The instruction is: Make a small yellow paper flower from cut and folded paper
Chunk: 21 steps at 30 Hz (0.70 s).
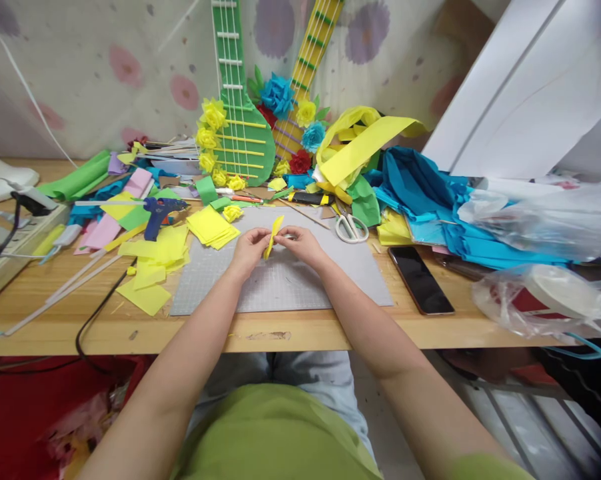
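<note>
Over the grey cutting mat [280,287], a narrow yellow paper piece [274,235] stands upright between my two hands. My left hand [251,251] pinches it from the left, and my right hand [301,244] holds its other side with closed fingers. Left of the hands lies a stack of yellow paper squares [211,225], with a small yellow paper flower [232,213] at its edge. White-handled scissors [351,228] rest on the mat to the right. Behind stands a green paper instrument [248,143] trimmed with yellow flowers.
A blue glue gun [155,217] lies at left among loose yellow paper [148,293]. A phone [420,280] is right of the mat. Blue crepe paper [420,187] and a plastic-wrapped roll [545,297] crowd the right. A black cable [93,313] hangs over the front edge.
</note>
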Each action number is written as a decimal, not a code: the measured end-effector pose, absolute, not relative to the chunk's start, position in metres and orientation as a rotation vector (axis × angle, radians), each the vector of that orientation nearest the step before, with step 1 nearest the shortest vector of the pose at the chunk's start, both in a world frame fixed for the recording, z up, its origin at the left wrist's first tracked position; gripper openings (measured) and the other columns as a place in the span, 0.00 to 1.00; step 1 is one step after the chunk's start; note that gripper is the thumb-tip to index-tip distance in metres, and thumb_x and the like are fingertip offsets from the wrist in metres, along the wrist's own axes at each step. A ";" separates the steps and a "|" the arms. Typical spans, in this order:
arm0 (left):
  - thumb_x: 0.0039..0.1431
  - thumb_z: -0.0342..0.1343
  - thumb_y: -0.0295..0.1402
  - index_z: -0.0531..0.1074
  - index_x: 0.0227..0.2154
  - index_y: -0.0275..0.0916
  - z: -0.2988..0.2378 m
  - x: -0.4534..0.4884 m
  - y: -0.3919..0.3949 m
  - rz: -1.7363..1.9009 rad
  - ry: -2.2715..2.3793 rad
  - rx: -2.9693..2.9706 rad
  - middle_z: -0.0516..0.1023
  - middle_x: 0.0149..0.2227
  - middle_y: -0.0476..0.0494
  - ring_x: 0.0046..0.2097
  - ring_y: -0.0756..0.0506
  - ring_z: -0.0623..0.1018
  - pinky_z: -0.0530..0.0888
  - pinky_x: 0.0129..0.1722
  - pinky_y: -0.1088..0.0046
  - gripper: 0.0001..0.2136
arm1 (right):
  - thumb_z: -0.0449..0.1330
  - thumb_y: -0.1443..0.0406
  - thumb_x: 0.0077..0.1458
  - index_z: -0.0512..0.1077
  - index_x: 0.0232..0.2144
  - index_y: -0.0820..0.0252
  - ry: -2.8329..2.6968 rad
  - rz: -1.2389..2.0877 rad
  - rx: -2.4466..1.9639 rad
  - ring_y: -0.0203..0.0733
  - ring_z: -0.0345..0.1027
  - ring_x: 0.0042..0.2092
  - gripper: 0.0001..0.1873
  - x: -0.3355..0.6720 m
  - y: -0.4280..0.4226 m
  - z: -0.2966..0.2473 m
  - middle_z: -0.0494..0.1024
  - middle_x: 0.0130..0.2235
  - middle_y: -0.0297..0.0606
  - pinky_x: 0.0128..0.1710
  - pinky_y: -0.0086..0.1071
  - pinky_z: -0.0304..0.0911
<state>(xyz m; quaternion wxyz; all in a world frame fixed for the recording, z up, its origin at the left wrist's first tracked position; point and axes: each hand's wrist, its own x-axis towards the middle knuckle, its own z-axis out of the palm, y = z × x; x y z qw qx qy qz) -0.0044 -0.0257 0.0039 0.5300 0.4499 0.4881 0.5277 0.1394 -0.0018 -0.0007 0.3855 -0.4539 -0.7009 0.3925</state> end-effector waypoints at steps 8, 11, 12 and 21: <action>0.40 0.61 0.42 0.75 0.27 0.35 -0.006 -0.005 -0.023 1.316 1.337 1.284 0.79 0.28 0.43 0.31 0.48 0.76 0.70 0.33 0.75 0.15 | 0.55 0.59 0.48 0.73 0.28 0.58 -1.873 0.863 -1.268 0.36 0.69 0.35 0.10 0.139 -0.002 -0.001 0.77 0.32 0.33 0.38 0.29 0.61; 0.43 0.59 0.41 0.76 0.27 0.36 -0.006 -0.007 -0.022 1.341 1.423 1.336 0.79 0.28 0.45 0.30 0.49 0.75 0.69 0.32 0.76 0.12 | 0.55 0.60 0.49 0.75 0.31 0.56 -1.947 0.782 -1.281 0.35 0.69 0.34 0.10 0.137 -0.005 0.001 0.77 0.32 0.33 0.40 0.30 0.60; 0.44 0.58 0.40 0.76 0.27 0.36 -0.006 -0.007 -0.022 1.350 1.450 1.346 0.79 0.28 0.45 0.30 0.49 0.75 0.68 0.32 0.76 0.12 | 0.55 0.60 0.49 0.75 0.32 0.55 -1.976 0.753 -1.286 0.36 0.69 0.34 0.11 0.137 -0.006 0.003 0.77 0.32 0.33 0.40 0.31 0.59; 0.42 0.60 0.39 0.75 0.26 0.35 -0.013 -0.010 -0.017 1.450 1.457 1.133 0.77 0.25 0.46 0.28 0.50 0.74 0.68 0.30 0.76 0.12 | 0.56 0.54 0.50 0.76 0.33 0.54 -1.975 0.476 -1.369 0.40 0.63 0.39 0.14 0.142 -0.013 0.017 0.75 0.31 0.36 0.46 0.36 0.52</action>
